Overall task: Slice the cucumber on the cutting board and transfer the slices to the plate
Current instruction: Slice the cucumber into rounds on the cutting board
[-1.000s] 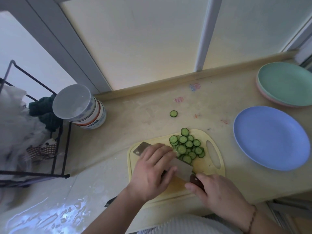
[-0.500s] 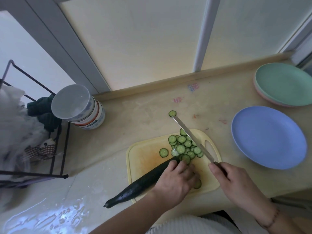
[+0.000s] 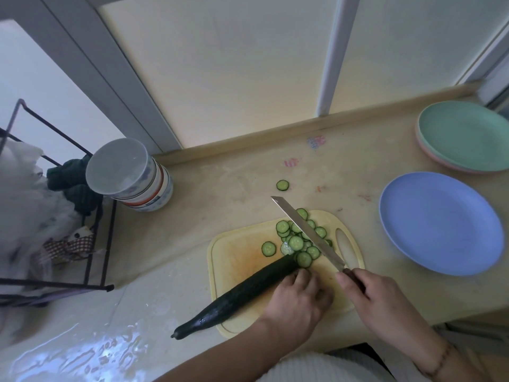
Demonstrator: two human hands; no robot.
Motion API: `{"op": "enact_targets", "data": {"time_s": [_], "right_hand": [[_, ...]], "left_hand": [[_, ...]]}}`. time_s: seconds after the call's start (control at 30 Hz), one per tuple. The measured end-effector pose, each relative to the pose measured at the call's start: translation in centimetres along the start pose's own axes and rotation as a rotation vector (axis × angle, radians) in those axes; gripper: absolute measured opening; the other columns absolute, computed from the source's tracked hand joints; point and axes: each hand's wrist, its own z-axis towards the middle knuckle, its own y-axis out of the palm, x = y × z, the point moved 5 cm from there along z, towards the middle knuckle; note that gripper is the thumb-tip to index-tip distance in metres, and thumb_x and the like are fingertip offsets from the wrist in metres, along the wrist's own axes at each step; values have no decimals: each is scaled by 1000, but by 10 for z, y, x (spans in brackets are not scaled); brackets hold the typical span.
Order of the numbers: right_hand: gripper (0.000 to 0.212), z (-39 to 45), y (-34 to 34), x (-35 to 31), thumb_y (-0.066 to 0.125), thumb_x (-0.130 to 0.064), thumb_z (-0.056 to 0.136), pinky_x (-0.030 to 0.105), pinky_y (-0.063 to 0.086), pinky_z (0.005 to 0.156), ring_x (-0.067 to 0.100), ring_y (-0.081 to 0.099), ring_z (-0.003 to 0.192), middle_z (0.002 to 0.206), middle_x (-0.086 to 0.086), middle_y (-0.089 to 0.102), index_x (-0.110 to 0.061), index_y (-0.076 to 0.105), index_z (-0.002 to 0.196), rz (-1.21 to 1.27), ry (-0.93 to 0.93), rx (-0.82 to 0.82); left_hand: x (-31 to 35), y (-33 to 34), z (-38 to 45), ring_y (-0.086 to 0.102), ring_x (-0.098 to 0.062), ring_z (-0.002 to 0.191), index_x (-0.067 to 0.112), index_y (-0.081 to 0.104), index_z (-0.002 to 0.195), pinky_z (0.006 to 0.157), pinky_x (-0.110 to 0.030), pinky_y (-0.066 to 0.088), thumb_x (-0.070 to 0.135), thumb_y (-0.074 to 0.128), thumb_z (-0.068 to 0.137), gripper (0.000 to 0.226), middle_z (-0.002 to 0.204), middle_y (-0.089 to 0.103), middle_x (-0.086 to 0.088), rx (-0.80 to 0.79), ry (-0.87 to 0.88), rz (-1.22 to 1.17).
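Beige countertop (image 3: 220, 188) under a frosted window. Nearest: left hand (image 3: 298, 301), fingers curled down over the cut end of the cucumber (image 3: 242, 293); right hand (image 3: 377, 299) gripping the knife (image 3: 308, 232) handle, mostly hidden in the fist. Cucumber: dark green, bumpy, lying diagonally, stem end overhanging the yellow cutting board (image 3: 237, 257). Slices (image 3: 300, 241): pale green, heaped on the board's far right under the blade; one loose slice (image 3: 268, 248) left of the heap. Beyond: stray slice (image 3: 282, 185) on the counter; blue plate (image 3: 440, 223), bare; green plate (image 3: 465, 133) on a pink one, cut off. Knife tip now nearer the board than half a second ago.
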Motion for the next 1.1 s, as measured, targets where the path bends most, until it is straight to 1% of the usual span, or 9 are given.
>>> {"op": "enact_targets", "data": {"time_s": [0.1, 0.23, 0.43, 0.57, 0.67, 0.83, 0.9, 1.0, 1.1], "right_hand": [[64, 1, 1, 0, 33, -75, 76, 35, 43, 50, 13, 45, 42, 47, 6, 46, -15, 53, 65, -16, -1, -10], [62, 1, 1, 1, 35, -74, 77, 33, 41, 48, 11, 45, 41, 46, 3, 46, -16, 54, 65, -16, 4, -14], [64, 1, 0, 2, 34, -75, 77, 34, 43, 50, 13, 48, 43, 48, 6, 48, -14, 54, 67, -29, 5, -20], [65, 0, 2, 3, 34, -75, 78, 35, 42, 49, 18, 50, 45, 48, 5, 48, -14, 54, 67, -24, 0, -28], [67, 1, 2, 3, 32, -77, 80, 32, 42, 48, 14, 49, 43, 46, 3, 48, -15, 54, 67, -18, -7, -28], [65, 1, 3, 2, 33, -76, 78, 34, 43, 50, 13, 49, 43, 48, 6, 50, -15, 55, 67, -31, -1, -39], [66, 1, 3, 1, 32, -77, 79, 32, 41, 47, 11, 47, 42, 47, 4, 48, -16, 54, 66, -33, -5, -46], [65, 2, 2, 1, 32, -76, 78, 31, 40, 46, 11, 46, 42, 47, 3, 48, -16, 53, 67, -38, 0, -54], [64, 2, 2, 0, 33, -76, 77, 32, 41, 47, 11, 46, 42, 47, 3, 48, -16, 54, 67, -37, 3, -53]], "left_hand": [[1, -2, 2, 61, -30, 99, 22, 65, 118, 69, -34, 56, 34, 70, 80, 40, 109, 63, -11, -33, -24, -20], [1, -3, 3, 61, -29, 99, 20, 69, 114, 67, -33, 56, 35, 77, 76, 42, 108, 64, -8, -53, -65, -33], [-1, 5, -3, 61, -29, 103, 16, 70, 114, 76, -32, 57, 33, 84, 69, 50, 111, 62, -8, -59, -111, -82], [-2, 7, -5, 61, -31, 113, 15, 69, 114, 83, -32, 59, 32, 85, 66, 54, 121, 63, -12, -77, -156, -132], [-1, 7, -3, 64, -29, 111, 17, 71, 109, 76, -30, 59, 34, 87, 60, 54, 116, 66, -11, -90, -171, -147], [-2, 7, -4, 58, -30, 109, 16, 67, 109, 82, -34, 58, 34, 78, 69, 46, 110, 61, -8, -6, -180, -161], [-3, 6, -3, 57, -28, 106, 17, 66, 106, 79, -34, 58, 34, 77, 70, 41, 108, 60, -7, 14, -184, -180], [-6, 5, 0, 50, -25, 96, 17, 61, 101, 68, -32, 55, 33, 75, 67, 40, 102, 54, -5, 33, -198, -247], [-6, 5, 0, 50, -25, 92, 15, 50, 106, 56, -33, 51, 24, 77, 69, 46, 100, 51, -6, 40, -167, -305]]}}
